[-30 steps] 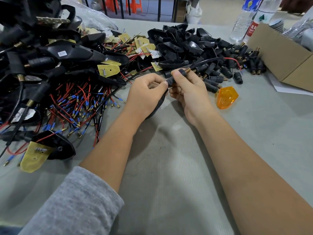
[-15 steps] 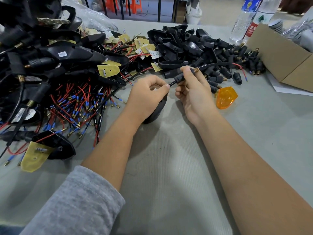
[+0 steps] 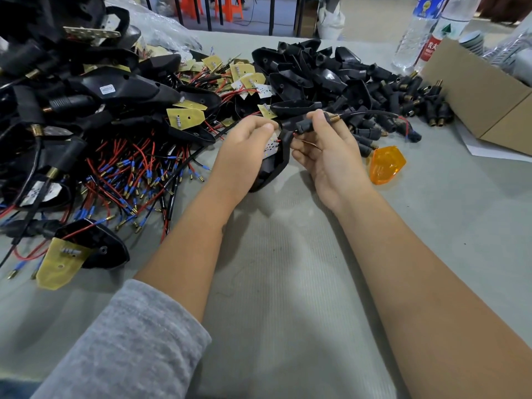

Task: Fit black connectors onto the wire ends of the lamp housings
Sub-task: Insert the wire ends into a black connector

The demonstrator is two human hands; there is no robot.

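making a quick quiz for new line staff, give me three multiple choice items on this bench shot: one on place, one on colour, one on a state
1. Where does the orange lens lie?
A. right of the right hand
B. in the cardboard box
C. on the housing pile

2. What colour is the sleeve on the left arm?
A. grey
B. red
C. black

3. What is the right hand doing?
A. resting flat
B. pinching a black connector
C. holding a bottle

Answers:
1 A, it sits on the table beside that hand.
2 A, grey cloth covers the forearm.
3 B, fingers and thumb close on the connector with its brass tip.
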